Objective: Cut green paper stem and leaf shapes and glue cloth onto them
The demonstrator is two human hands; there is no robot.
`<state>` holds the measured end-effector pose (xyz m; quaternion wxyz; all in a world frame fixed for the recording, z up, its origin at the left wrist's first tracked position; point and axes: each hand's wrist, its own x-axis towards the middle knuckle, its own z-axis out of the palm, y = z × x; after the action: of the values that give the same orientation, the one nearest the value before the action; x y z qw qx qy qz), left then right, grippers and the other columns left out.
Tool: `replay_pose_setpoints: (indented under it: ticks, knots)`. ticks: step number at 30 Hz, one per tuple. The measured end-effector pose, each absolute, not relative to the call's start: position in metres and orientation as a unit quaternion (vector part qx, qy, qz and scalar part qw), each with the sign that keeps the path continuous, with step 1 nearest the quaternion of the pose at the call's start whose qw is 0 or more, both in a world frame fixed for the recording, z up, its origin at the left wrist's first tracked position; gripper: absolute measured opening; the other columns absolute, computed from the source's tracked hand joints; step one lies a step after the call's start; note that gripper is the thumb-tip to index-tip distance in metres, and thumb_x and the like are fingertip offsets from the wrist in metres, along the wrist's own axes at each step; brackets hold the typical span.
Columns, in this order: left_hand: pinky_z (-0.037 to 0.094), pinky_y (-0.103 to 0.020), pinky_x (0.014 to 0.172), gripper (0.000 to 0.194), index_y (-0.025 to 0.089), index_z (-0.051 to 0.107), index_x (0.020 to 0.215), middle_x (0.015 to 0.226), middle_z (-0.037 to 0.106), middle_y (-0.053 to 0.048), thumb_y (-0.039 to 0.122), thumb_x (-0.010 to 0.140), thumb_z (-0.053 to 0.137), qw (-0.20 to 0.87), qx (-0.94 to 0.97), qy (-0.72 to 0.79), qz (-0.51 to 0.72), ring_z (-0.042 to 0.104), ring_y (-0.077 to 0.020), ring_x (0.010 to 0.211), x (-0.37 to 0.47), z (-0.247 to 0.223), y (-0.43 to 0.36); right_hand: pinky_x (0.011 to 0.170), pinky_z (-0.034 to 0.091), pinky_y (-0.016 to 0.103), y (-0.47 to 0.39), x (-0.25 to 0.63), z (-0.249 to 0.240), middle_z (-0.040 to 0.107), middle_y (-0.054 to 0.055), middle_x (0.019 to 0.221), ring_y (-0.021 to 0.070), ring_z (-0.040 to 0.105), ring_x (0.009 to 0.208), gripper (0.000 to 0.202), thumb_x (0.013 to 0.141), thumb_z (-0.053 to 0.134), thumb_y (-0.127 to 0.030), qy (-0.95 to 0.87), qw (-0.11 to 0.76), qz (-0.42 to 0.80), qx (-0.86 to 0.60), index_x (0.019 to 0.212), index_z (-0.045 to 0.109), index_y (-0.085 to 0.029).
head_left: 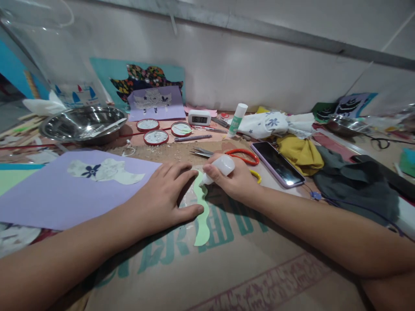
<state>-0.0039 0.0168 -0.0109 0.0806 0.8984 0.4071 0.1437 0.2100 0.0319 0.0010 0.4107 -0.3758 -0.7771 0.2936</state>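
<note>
A wavy strip of light green paper lies on a printed cardboard sheet. My left hand rests over its left side, fingers spread, with the thumb and a fingertip on the strip. My right hand is wrapped round a white glue bottle, tilted so that its nozzle meets the upper part of the strip. Just behind my right hand lie scissors with red handles. A yellow handle loop shows partly beside the wrist.
Purple paper with a cut fabric shape is on the left. Behind it stand a metal bowl and red-rimmed dishes. A glue stick and small clock are at the back. A phone and cloth lie right.
</note>
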Motion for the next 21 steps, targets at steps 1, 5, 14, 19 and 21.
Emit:
replay_pose_setpoints:
  ticks: [1, 5, 14, 19, 21]
  knots:
    - [0.038, -0.055, 0.111, 0.069, 0.016, 0.056, 0.137, 0.146, 0.051, -0.017, 0.059, 0.083, 0.062, 0.082, 0.898, 0.409, 0.144, 0.047, -0.0374, 0.131, -0.0038, -0.0105, 0.0167, 0.061, 0.045, 0.025, 0.0318, 0.2101, 0.0010, 0.059, 0.001, 0.068, 0.0139, 0.056, 0.064, 0.046, 0.094, 0.055, -0.060, -0.778, 0.411, 0.291, -0.375, 0.074, 0.057, -0.018]
    - [0.038, -0.055, 0.110, 0.068, 0.015, 0.057, 0.136, 0.145, 0.052, -0.017, 0.059, 0.083, 0.062, 0.085, 0.898, 0.407, 0.143, 0.048, -0.0376, 0.130, -0.0037, -0.0094, 0.0161, 0.059, 0.044, 0.025, 0.0317, 0.2103, 0.0017, 0.058, 0.000, 0.067, 0.0137, 0.056, 0.062, 0.046, 0.093, 0.055, -0.061, -0.782, 0.400, 0.287, -0.382, 0.074, 0.056, -0.019]
    - [0.038, -0.056, 0.110, 0.068, 0.015, 0.056, 0.136, 0.145, 0.051, -0.017, 0.060, 0.084, 0.061, 0.079, 0.900, 0.404, 0.145, 0.047, -0.0376, 0.130, -0.0040, -0.0116, 0.0170, 0.059, 0.042, 0.026, 0.0326, 0.2101, 0.0013, 0.057, 0.000, 0.066, 0.0134, 0.054, 0.062, 0.046, 0.094, 0.055, -0.059, -0.783, 0.403, 0.285, -0.379, 0.072, 0.055, -0.019]
    - [0.037, -0.056, 0.111, 0.069, 0.015, 0.056, 0.136, 0.147, 0.050, -0.018, 0.061, 0.084, 0.061, 0.081, 0.900, 0.404, 0.144, 0.046, -0.0380, 0.132, -0.0043, -0.0115, 0.0169, 0.060, 0.042, 0.027, 0.0320, 0.2103, 0.0020, 0.056, 0.000, 0.066, 0.0138, 0.053, 0.062, 0.046, 0.094, 0.054, -0.060, -0.781, 0.401, 0.285, -0.385, 0.072, 0.055, -0.019]
    - [0.037, -0.056, 0.111, 0.069, 0.016, 0.055, 0.137, 0.146, 0.050, -0.017, 0.060, 0.084, 0.061, 0.083, 0.899, 0.404, 0.145, 0.046, -0.0377, 0.132, -0.0044, -0.0113, 0.0167, 0.060, 0.042, 0.027, 0.0319, 0.2102, 0.0021, 0.055, 0.000, 0.066, 0.0140, 0.053, 0.062, 0.047, 0.093, 0.054, -0.062, -0.781, 0.394, 0.289, -0.389, 0.072, 0.054, -0.020]
